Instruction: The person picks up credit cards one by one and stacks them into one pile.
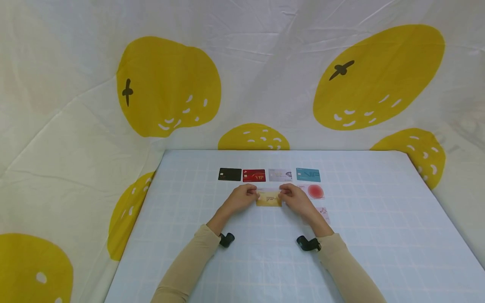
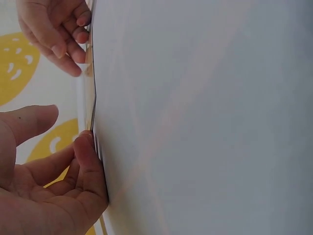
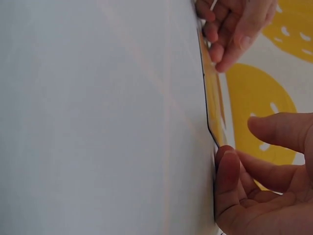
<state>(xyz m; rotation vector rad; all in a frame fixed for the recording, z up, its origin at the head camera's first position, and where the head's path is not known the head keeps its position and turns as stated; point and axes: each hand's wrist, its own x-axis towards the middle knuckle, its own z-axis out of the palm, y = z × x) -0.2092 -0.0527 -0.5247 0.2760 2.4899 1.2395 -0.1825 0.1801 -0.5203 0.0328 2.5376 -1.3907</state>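
A gold card (image 1: 269, 199) lies on the table, with a pale strip showing along its far edge. My left hand (image 1: 240, 198) touches its left end and my right hand (image 1: 297, 199) its right end. In the left wrist view, the left thumb (image 2: 36, 122) stands away from the other fingers, which rest at the card's edge. The right thumb (image 3: 279, 129) is likewise lifted in the right wrist view. Beyond the hands lie a black card (image 1: 230, 174), a red card (image 1: 254, 175), a silver card (image 1: 280, 174) and a teal card (image 1: 308, 174) in a row.
A white card with a red circle (image 1: 315, 192) lies under the teal one, partly behind the right hand. Nearer me, a pinkish card (image 1: 323, 213) is partly covered by the right wrist. The checked tabletop (image 1: 379, 227) meets a fruit-patterned curtain (image 1: 265, 84).
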